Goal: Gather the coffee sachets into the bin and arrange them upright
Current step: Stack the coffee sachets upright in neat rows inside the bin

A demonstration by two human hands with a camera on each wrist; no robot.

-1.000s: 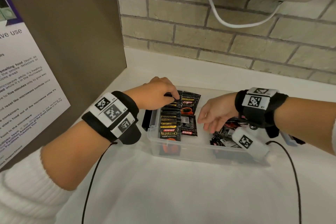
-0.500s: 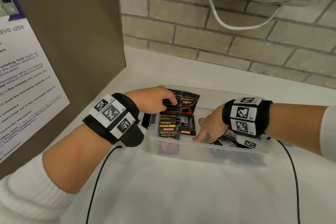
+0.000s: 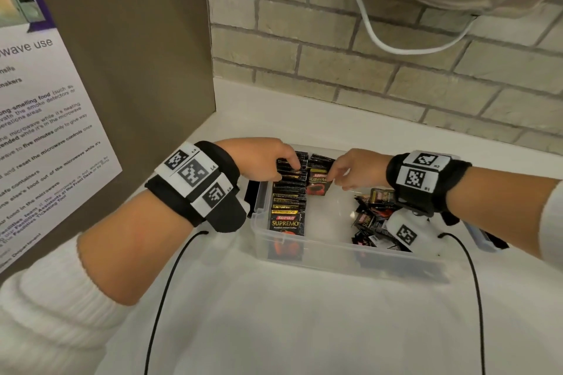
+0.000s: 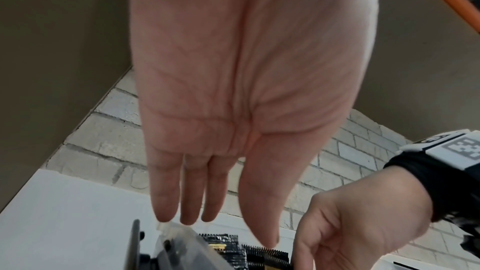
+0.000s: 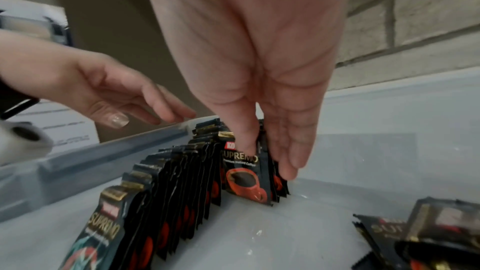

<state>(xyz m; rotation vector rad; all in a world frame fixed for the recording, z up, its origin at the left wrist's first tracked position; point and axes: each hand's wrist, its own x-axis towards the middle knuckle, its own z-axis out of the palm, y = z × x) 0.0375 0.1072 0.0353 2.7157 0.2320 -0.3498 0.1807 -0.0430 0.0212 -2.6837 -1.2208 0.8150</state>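
A clear plastic bin (image 3: 335,253) stands on the white counter. A row of black coffee sachets (image 3: 288,201) stands upright along its left wall. My left hand (image 3: 268,161) lies over the far end of that row, its straight fingers (image 4: 189,202) touching the tops. My right hand (image 3: 338,175) pinches a few sachets (image 5: 246,180) upright at the back of the bin, just right of the row (image 5: 168,192), thumb in front and fingers behind. A loose pile of sachets (image 3: 371,222) lies flat at the bin's right end, partly hidden by my right wrist.
A brown side panel with a printed notice (image 3: 45,131) closes off the left. A brick wall (image 3: 365,76) with a hanging white cable (image 3: 380,39) is behind. A black object (image 3: 251,195) sits against the bin's left wall. Black wrist cables trail over the counter (image 3: 274,329).
My right hand left the loose pile at the right and moved to the back of the bin, now holding sachets upright beside the row. My left hand stayed on the row's far end.
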